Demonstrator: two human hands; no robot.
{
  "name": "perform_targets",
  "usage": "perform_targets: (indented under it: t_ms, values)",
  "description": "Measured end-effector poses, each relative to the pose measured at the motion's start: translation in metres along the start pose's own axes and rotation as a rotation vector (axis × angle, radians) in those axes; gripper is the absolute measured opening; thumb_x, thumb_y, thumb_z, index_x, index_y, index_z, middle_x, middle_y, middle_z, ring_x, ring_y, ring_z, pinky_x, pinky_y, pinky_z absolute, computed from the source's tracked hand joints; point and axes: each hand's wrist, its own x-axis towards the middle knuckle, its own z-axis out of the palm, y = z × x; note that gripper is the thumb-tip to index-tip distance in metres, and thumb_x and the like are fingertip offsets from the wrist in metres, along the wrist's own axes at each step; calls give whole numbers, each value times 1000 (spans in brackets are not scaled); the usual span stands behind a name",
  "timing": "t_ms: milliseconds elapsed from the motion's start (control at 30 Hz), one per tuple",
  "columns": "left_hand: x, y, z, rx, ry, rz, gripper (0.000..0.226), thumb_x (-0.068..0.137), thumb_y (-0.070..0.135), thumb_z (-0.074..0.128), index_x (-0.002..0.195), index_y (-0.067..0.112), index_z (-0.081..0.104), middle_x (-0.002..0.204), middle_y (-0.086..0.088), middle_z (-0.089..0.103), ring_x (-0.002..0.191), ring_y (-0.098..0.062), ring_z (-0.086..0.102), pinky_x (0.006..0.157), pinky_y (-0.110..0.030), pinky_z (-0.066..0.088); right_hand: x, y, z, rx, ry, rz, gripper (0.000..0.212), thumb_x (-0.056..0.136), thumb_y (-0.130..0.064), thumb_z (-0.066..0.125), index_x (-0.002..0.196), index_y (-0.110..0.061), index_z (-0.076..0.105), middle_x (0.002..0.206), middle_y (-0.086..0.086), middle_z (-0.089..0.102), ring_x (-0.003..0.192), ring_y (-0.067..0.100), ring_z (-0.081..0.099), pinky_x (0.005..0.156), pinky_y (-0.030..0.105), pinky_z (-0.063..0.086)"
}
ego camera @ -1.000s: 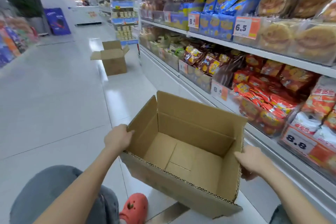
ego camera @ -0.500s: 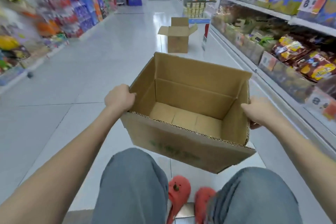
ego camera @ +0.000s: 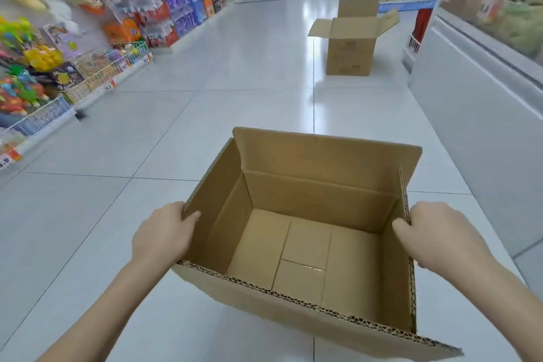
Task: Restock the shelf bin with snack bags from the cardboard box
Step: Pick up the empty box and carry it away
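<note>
The cardboard box [ego camera: 305, 241] is held open-topped over the white tiled floor [ego camera: 235, 73], its inside bare; the left hand [ego camera: 163, 233] grips its left wall, thumb hooked over the edge; the right hand [ego camera: 437, 233] grips the right wall likewise; a second open box [ego camera: 351, 48] stands well apart down the aisle, near the right-hand shelving [ego camera: 476, 73]

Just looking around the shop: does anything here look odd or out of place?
Yes: a second brown cardboard box stands alone mid-aisle on the white tiled floor, flaps open. The brown cardboard box held by both hands is empty.
</note>
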Motion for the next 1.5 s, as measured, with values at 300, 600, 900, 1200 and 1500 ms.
perform_targets:
  t_ms: [300, 600, 900, 1200, 1500]
  values:
    - [24, 9, -63, -93, 105, -252, 33, 98, 35, 42, 83, 7, 50, 64, -9, 56, 66, -34, 55, 59, -36, 43, 65, -77, -42, 5, -19, -31, 47, 97, -24, 43, 54, -7, 39, 53, 9, 44, 54, 27, 44, 47, 30, 27]
    - [-6, -1, -310, -51, -49, -465, 33, 101, 28, 39, 107, 0, 54, 79, -19, 59, 79, -38, 54, 68, -39, 40, 22, -200, -219, -34, -235, -195, 47, 102, -30, 36, 58, -15, 31, 57, 0, 37, 65, 28, 46, 57, 30, 33]
    - [-89, -31, -464, -132, -71, -719, 24, 101, 21, 36, 106, 3, 51, 91, -19, 59, 97, -41, 57, 75, -40, 41, -39, -287, -351, -49, -287, -411, 48, 101, -29, 39, 56, -12, 35, 57, 4, 39, 67, 31, 48, 60, 32, 37]
    - [-179, -152, -551, -201, 136, -1045, 25, 101, 19, 37, 114, 3, 52, 102, -20, 63, 96, -39, 58, 73, -36, 40, -127, -460, -359, -80, -337, -760, 49, 101, -31, 40, 57, -10, 35, 57, 5, 41, 64, 30, 49, 57, 30, 36]
    - [-252, -297, -604, -202, 326, -1345, 24, 101, 20, 37, 106, 2, 51, 93, -23, 64, 88, -41, 57, 68, -39, 41, -248, -643, -314, -169, -380, -1045, 50, 101, -38, 37, 62, -7, 41, 61, 6, 44, 69, 30, 50, 59, 30, 39]
